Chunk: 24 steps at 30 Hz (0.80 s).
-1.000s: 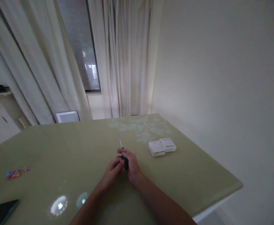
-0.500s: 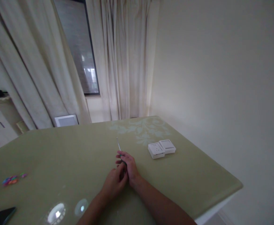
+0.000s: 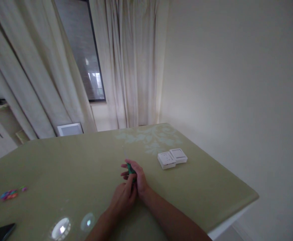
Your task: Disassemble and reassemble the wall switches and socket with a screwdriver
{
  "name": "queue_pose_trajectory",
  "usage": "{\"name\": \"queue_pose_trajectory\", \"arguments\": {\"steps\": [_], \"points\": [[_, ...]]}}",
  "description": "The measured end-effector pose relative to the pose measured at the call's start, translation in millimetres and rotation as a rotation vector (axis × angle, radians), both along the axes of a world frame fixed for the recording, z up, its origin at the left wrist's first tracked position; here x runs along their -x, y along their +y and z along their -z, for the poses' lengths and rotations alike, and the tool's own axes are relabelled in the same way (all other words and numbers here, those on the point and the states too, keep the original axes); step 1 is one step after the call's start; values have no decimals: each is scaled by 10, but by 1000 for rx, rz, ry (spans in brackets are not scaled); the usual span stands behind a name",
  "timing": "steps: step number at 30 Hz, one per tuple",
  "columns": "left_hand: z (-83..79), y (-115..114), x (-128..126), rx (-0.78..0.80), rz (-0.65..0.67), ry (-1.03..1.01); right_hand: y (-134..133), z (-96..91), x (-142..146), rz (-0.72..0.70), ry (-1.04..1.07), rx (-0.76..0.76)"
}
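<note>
Your right hand [image 3: 140, 177] cradles the green-handled screwdriver [image 3: 129, 168], fingers loosely curled, partly open around the handle; your left hand [image 3: 122, 196] has its fingertips closed on the handle's near end. The thin shaft points to eleven o'clock. From your hands, the white socket box [image 3: 167, 160] sits at two o'clock, coloured pieces [image 3: 9, 194] near nine
</note>
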<state>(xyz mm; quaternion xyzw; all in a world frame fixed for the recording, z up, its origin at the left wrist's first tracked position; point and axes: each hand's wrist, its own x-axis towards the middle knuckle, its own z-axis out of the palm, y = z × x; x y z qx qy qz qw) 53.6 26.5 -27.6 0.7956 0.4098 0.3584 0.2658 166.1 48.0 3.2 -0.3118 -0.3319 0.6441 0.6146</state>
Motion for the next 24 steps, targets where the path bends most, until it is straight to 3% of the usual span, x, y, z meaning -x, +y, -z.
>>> {"name": "queue_pose_trajectory", "arguments": {"steps": [8,14,24], "points": [[-79,-31,11,2,1,-17,-12,-9,-5,-68,36,-4],[15,22,33,8,-40,-34,-18,4,-3,-144,39,-14],[122,86,77,12,-98,-100,-96,-64,-25,-269,-47,-157]]}}
